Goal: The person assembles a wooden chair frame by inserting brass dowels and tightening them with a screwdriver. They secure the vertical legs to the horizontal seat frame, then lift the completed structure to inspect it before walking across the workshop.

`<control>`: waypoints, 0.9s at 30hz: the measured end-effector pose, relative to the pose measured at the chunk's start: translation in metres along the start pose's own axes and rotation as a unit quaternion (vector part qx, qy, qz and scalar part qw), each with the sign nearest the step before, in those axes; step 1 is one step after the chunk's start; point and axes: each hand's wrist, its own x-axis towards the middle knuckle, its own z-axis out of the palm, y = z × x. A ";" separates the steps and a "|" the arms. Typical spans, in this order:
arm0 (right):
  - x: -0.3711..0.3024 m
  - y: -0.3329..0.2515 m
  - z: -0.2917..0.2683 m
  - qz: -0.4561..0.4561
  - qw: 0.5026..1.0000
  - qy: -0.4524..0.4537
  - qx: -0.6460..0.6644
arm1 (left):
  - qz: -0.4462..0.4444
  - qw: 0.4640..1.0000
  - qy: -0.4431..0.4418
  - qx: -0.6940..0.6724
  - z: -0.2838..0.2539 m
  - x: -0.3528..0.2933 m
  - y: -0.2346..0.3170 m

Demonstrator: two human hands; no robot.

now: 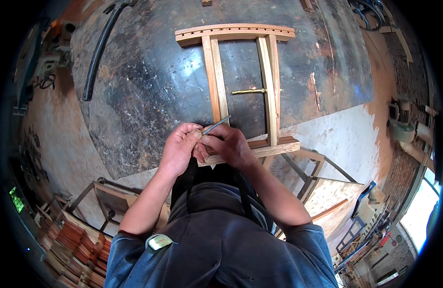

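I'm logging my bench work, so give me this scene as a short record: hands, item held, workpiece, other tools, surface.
Left hand: left hand, fingertips at the thin rod's near end
Right hand: right hand, pinching the same rod
Item held: thin grey rod, slanting away to the right
Workpiece: wooden frame, with a row of holes along its far rail
Inside frame: brass-coloured rod, reaching the right-hand uprights
Other tool: hammer, dark-handled, upper left
Surface: dark, scuffed tabletop
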 end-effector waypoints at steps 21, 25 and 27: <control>0.005 0.011 -0.007 -0.101 0.995 -0.008 0.003 | 0.004 0.996 -0.069 0.063 0.006 0.008 0.019; 0.003 0.013 -0.005 -0.143 0.990 -0.009 0.019 | 0.019 0.992 -0.088 0.087 0.006 0.007 0.023; 0.001 0.024 0.001 -0.134 0.989 0.000 0.065 | 0.024 0.990 -0.093 0.107 0.007 0.007 0.026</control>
